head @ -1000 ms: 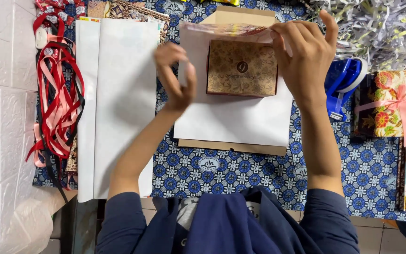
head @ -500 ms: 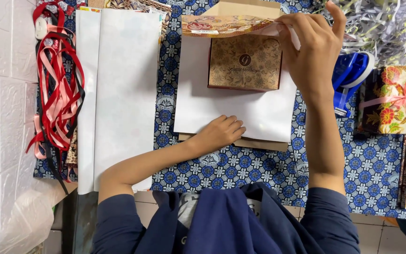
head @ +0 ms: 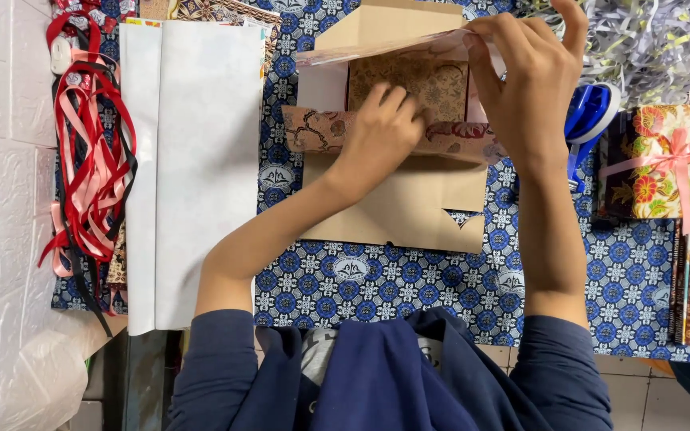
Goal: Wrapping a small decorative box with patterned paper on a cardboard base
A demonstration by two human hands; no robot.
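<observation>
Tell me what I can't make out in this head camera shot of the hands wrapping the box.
- Patterned box: mostly covered by wrapping paper and the left hand.
- Right hand: its fingertip grip on the paper flap is hidden by its own fingers.
- Blue tape dispenser: partly behind the right wrist.
- Shredded paper: cut off by the top edge.
- Red ribbons: too tangled to count.

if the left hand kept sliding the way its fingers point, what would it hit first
Probably the brown patterned box: the left hand presses the floral wrapping paper flap, fingers aimed up-right across it. Depth is unclear.
</observation>
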